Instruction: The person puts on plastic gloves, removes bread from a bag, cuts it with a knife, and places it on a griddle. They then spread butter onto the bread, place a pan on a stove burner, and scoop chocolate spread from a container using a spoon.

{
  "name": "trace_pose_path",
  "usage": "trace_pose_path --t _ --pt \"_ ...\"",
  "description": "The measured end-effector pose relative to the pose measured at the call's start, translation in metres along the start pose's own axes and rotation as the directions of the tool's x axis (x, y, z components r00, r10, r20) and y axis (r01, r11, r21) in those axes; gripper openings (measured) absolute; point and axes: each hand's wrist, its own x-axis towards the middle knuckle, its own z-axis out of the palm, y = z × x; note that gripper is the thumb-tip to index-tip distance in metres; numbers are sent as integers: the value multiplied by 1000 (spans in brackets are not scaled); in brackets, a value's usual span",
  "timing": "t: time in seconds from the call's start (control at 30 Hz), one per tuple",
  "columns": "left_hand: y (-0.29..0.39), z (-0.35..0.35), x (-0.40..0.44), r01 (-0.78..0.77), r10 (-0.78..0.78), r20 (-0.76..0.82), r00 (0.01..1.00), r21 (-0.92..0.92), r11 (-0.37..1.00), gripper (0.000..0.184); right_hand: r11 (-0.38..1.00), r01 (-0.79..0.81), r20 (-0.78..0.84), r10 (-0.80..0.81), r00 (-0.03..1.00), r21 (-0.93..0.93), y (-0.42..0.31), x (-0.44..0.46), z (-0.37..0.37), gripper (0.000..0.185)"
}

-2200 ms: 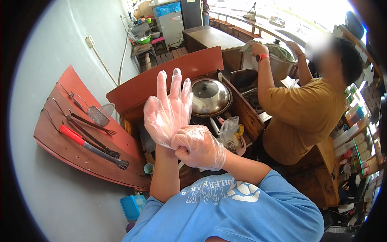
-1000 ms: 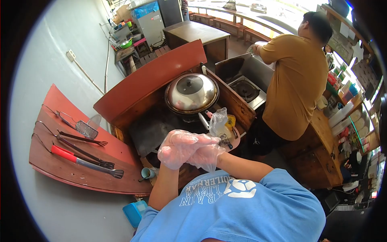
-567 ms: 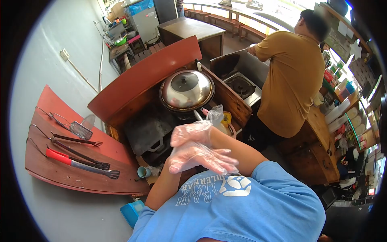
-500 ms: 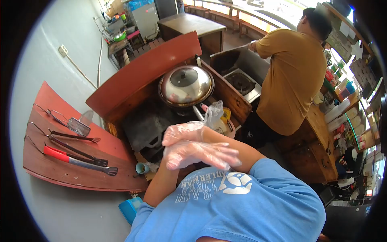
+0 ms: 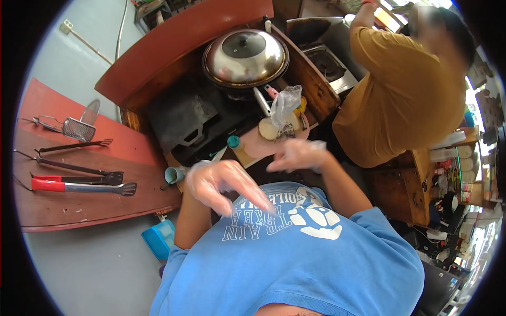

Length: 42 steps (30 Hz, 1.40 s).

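Note:
Both of my hands wear thin clear plastic gloves and are held apart in front of my blue shirt. My left hand (image 5: 220,181) is empty, its index finger stretched out and the others partly bent. My right hand (image 5: 300,155) holds nothing that I can see; its fingers are loosely extended, close to a pinkish board (image 5: 255,147). A pale round item (image 5: 270,129) lies on that board, beside a crumpled clear plastic bag (image 5: 286,103). Near my left hand are a teal-lidded small jar (image 5: 233,141) and a light blue cup (image 5: 173,175).
A wok under a domed metal lid (image 5: 246,55) sits behind a dark griddle (image 5: 182,113). Tongs (image 5: 84,186) and a grater (image 5: 79,128) hang on a red panel at left. Close on the right stands a person in a brown shirt (image 5: 403,100), beside a gas stove (image 5: 327,66).
My hands, crossed and touching before, have come apart, the right one moving right and up. The view has tilted down. The person at right has turned and raised an arm.

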Motion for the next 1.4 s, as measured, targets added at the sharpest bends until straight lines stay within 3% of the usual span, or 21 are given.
trace_pose_path --t 0.07,0.13,0.23,0.27,0.3,0.33,0.37,0.4,0.47,0.5,0.53,0.6,0.7,0.77,0.83,0.97,1.07,1.2,1.27,1.37,1.4 --pt "0 6 -41 201 -199 -306 931 -25 979 39 983 -50 -197 85 977 175 30 -15 -27 53" --pt "4 19 -68 541 -574 -591 567 -259 800 35 999 12 -541 11 841 39 49 -15 -47 59" --pt "-29 15 -85 818 -659 -727 192 -253 518 39 989 -56 -688 -53 723 -134 40 -7 -55 87" --pt "-42 13 -89 910 -648 -758 73 -215 354 42 967 -73 -752 -142 643 -245 44 6 -52 90" --pt "-56 12 -89 908 -649 -758 64 -225 352 42 967 -67 -746 -143 651 -245 48 14 -53 90" --pt "-70 10 -86 988 -598 -794 -109 -153 22 45 977 -70 -690 -91 718 -201 43 20 -55 91" --pt "-84 8 -85 943 -489 -836 -250 -96 -317 49 984 -76 -628 -42 777 -160 40 25 -56 92" --pt "-101 6 -90 943 -486 -835 -257 -106 -317 49 984 -69 -622 -48 782 -164 39 30 -54 92" --pt "-130 3 -99 909 -109 -922 -372 -338 -243 50 995 -62 -667 -5 745 -76 45 43 -47 75" --pt "-139 4 -102 921 53 -947 -315 -319 -222 53 999 -45 -648 49 760 22 51 50 -45 69" --pt "-143 1 -101 921 51 -947 -317 -320 -220 53 999 -47 -646 50 761 22 51 50 -44 69" --pt "-150 -8 -100 951 396 -915 81 -48 -304 53 998 35 -638 10 770 58 50 52 -42 62" --pt "-176 -36 -106 948 300 -948 105 4 -318 53 999 -23 -642 35 766 27 63 62 -38 58" --pt "-194 -54 -113 947 130 -991 -25 -65 -315 49 999 25 -629 11 777 49 72 69 -33 57" --pt "-215 -65 -125 976 48 -986 -162 -167 -140 46 998 27 -634 15 774 57 76 74 -31 55" --pt "-221 -70 -129 966 -17 -967 -254 -255 36 34 994 74 -633 -10 774 75 85 83 -32 51" --pt "-215 -69 -127 964 -73 -962 -262 -265 37 37 972 173 -654 -27 756 160 94 91 -28 47" --pt "-206 -49 -125 961 -49 -963 -266 -269 60 33 950 292 -673 -143 725 113 85 88 -28 50" --pt "-198 -27 -127 967 122 -963 -241 -228 113 29 950 246 -665 -58 745 192 82 88 -26 49" --pt "-159 22 -132 956 252 -928 -274 -234 179 26 934 288 -666 -79 742 210 96 94 -23 45" --pt "-144 37 -136 935 245 -906 -345 -308 176 27 927 302 -672 -79 736 221 97 94 -23 44"
